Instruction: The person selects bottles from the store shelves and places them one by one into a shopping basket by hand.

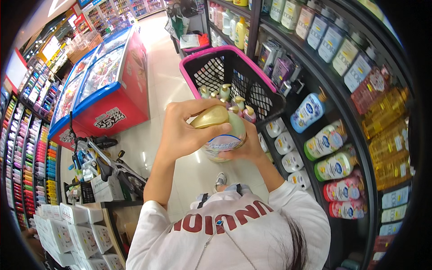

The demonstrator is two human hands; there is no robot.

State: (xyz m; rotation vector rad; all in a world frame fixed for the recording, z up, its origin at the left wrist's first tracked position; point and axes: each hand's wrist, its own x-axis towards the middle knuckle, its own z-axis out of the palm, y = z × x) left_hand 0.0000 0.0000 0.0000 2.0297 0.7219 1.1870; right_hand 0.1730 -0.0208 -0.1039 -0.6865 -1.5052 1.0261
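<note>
**Basket (210,51) ahead, both hands on one pump bottle (236,128)**

Biggest first. Black shelf unit (310,74) fills the right side, loaded with pump bottles and packs in blue, green, pink and amber. Red chest freezer (135,92) with blue trim, left, across the pale tiled floor (157,101). Bicycle (105,170) near the freezer's close end. White tubs (83,238) stacked lower left.

Basket: black mesh, pink rim, just left of the shelf unit. Several small bottles (225,91) with gold-toned pump tops grouped at its near end. Can't tell what the basket sits on.

Left hand (186,130): closed over the bottle's top and left side, thumb across the front by the gold top (210,118). Right hand (249,143): curled round the right side and lower part, fingers partly hidden.

Held bottle: pale green shoulder, printed label, gold top up toward the camera. Located between the person's chest and the basket's near end, clear of the floor.
</note>
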